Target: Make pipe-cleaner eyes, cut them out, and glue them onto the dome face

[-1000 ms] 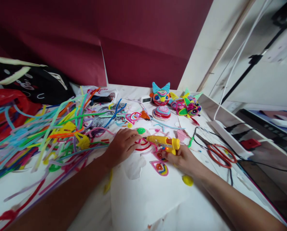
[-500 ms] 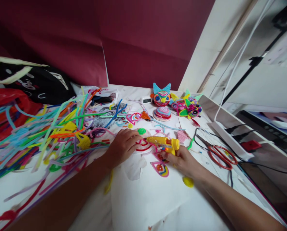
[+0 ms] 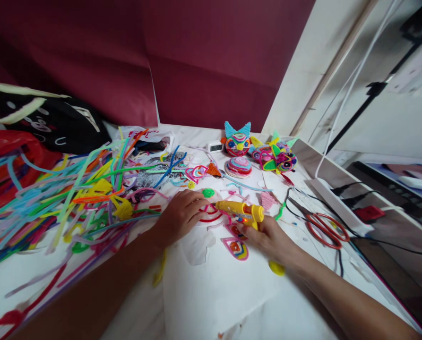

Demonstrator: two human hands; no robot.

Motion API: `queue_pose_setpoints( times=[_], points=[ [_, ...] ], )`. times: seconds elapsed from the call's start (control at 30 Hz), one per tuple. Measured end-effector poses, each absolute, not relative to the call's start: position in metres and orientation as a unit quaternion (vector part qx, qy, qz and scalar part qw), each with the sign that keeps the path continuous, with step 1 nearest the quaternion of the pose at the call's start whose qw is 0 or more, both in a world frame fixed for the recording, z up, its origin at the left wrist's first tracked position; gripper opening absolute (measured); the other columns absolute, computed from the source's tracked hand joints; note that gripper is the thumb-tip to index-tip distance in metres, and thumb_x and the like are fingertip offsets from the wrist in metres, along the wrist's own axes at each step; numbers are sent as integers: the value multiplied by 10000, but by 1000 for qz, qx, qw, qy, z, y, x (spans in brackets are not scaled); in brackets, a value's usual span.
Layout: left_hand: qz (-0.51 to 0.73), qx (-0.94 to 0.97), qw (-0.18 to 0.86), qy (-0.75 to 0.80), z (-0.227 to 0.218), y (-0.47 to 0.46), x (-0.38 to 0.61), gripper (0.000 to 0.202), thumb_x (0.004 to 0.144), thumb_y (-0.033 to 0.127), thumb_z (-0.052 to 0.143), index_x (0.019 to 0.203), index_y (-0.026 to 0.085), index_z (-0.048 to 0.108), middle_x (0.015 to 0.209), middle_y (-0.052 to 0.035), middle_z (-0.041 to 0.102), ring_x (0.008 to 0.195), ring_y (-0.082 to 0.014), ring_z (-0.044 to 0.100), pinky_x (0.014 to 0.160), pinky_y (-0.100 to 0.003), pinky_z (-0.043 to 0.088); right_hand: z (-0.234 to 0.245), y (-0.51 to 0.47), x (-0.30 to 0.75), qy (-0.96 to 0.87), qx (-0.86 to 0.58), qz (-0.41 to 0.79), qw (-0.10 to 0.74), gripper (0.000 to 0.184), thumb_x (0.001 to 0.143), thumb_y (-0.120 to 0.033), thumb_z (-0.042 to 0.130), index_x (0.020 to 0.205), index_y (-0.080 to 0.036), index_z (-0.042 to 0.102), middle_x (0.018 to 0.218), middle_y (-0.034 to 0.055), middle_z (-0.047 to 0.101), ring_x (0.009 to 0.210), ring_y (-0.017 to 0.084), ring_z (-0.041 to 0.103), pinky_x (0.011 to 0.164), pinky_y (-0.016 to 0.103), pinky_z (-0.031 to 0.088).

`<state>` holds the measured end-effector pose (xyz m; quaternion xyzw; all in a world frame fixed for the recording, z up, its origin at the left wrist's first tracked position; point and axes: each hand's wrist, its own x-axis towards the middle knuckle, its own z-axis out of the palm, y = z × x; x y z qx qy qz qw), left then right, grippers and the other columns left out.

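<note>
A yellow hot glue gun (image 3: pixel 241 208) with a small orange light is in my right hand (image 3: pixel 267 236), which is closed around its handle. Its nozzle points left, to the fingertips of my left hand (image 3: pixel 182 212). Those fingers are bent and close together at a curved red pipe cleaner (image 3: pixel 211 215); the fingertips partly cover it, and what they pinch is hard to make out. Just beyond them sits a green coiled disc (image 3: pixel 208 192). Below the glue gun lies an eye-shaped piece of coloured pipe cleaners (image 3: pixel 236 249), with a similar one partly behind my right hand.
Loose pipe cleaners (image 3: pixel 90 189) cover the left side. At the back stand a blue-eared figure (image 3: pixel 237 139), a round striped piece (image 3: pixel 238 166) and another colourful figure (image 3: pixel 276 156). Orange-handled scissors (image 3: pixel 326 230) and a power strip (image 3: pixel 341 208) with cables lie right.
Both hands and the glue gun stay in almost the same place. Nothing has visibly been taken up or let go.
</note>
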<state>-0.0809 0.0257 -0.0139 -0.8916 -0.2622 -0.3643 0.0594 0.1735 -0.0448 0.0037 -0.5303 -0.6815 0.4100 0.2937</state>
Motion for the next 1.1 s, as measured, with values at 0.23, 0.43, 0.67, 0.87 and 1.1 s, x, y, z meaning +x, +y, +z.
queue_pose_setpoints(
  times=[0.23, 0.43, 0.67, 0.87, 1.1],
  points=[
    [-354, -892, 60, -274, -11, 25, -81, 192, 901, 182, 527, 1068, 173, 620, 1035, -85, 638, 940, -212, 575, 827, -364, 456, 1, -45, 174, -679, -532, 412, 294, 410, 889, -472, 504, 610, -209, 357, 548, -61, 282, 485, 77, 243, 415, 239, 195],
    [-356, -892, 56, -274, -11, 26, -81, 195, 908, 221, 538, 1081, 177, 618, 1044, -85, 629, 954, -215, 573, 844, -369, 454, -4, -43, 176, -678, -537, 408, 292, 400, 888, -477, 507, 622, -208, 375, 556, -56, 309, 494, 81, 266, 426, 241, 209],
    [-356, -893, 40, -272, -13, 26, -81, 193, 923, 212, 525, 1089, 153, 602, 1062, -90, 616, 980, -200, 581, 876, -341, 479, -5, -43, 177, -676, -548, 404, 283, 408, 866, -503, 531, 628, -209, 378, 562, -54, 310, 502, 84, 267, 419, 240, 204],
    [-352, -895, 39, -272, -12, 26, -81, 193, 924, 183, 513, 1093, 141, 596, 1068, -93, 605, 997, -195, 585, 868, -326, 491, -6, -44, 178, -673, -556, 400, 280, 409, 866, -522, 508, 635, -208, 384, 589, -44, 324, 521, 90, 277, 454, 249, 239],
    [-354, -893, 53, -271, -13, 26, -80, 189, 927, 184, 497, 1074, 140, 606, 1053, -95, 616, 975, -197, 595, 847, -333, 507, -3, -46, 179, -674, -544, 413, 283, 377, 872, -503, 483, 655, -204, 408, 592, -42, 332, 532, 96, 284, 469, 253, 245]
  ],
)
